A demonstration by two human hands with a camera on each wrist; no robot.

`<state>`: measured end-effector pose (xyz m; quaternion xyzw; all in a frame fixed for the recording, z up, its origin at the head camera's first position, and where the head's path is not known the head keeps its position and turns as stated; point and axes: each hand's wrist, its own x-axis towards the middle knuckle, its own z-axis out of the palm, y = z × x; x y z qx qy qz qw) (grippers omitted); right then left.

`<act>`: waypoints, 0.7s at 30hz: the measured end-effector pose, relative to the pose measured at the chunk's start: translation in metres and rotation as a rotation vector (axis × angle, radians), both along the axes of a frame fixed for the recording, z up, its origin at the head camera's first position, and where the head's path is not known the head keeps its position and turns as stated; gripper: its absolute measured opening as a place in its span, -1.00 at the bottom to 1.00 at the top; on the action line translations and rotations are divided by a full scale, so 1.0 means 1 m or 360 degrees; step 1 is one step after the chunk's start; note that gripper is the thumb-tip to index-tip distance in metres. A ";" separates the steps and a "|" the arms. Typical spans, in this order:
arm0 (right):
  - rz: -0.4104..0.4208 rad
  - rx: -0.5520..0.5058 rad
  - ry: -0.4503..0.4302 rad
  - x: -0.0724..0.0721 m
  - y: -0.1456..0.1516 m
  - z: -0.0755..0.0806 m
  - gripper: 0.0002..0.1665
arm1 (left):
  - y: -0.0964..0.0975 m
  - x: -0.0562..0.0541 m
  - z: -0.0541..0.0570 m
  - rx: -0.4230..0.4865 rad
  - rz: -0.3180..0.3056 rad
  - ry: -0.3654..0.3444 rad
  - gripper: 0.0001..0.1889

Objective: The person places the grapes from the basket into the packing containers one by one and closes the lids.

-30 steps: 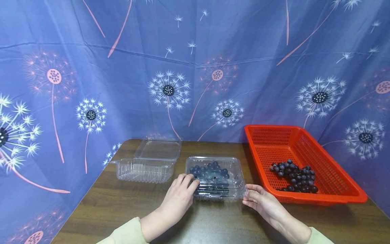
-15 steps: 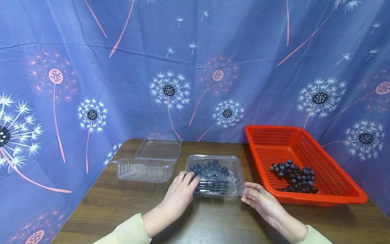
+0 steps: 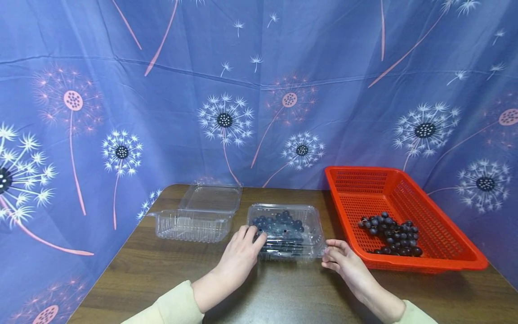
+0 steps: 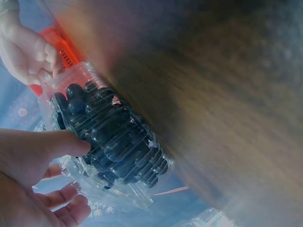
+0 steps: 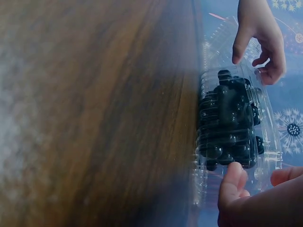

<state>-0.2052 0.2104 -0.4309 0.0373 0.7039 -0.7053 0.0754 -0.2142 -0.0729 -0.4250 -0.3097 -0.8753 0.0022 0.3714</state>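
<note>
1. The blue curtain (image 3: 162, 135), printed with white and pink dandelions, spans the whole back, behind the brown table (image 3: 133, 270).
2. Farthest left on the table stands a see-through tub (image 3: 192, 227), its lid tipped back toward the curtain.
3. Next comes the left hand (image 3: 238, 256), in a pale sleeve (image 3: 171, 306). It grips the box (image 3: 313, 225) at the near left corner: the fingers bend over the lid, and in the left wrist view the thumb lies against the front side.
4. The box sits at the middle of the table, between tub and basket, with its lid down; whether the lid is latched I cannot tell. Dark grapes (image 3: 279, 220) show through the plastic.
5. The right hand (image 3: 350, 265) pinches the box's near right corner between thumb and fingers, just beside the basket.
6. Farthest right is the red slotted basket (image 3: 437, 261), its back rim near the curtain. A bunch (image 3: 394, 236) of dark fruit lies inside, toward the near left part.
</note>
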 end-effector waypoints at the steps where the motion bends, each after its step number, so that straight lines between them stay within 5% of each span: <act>1: -0.0005 0.0022 -0.0003 0.001 0.000 0.000 -0.52 | 0.000 -0.001 0.000 0.0001 0.0002 -0.0005 -0.41; 11: 0.0089 0.0511 0.0124 0.020 0.002 0.008 -0.56 | 0.003 -0.005 0.001 -0.0001 0.0062 -0.0046 -0.51; 21: 0.0052 0.1012 0.0584 0.033 0.001 0.026 -0.70 | 0.009 -0.012 0.002 -0.0006 0.0124 -0.0050 -0.56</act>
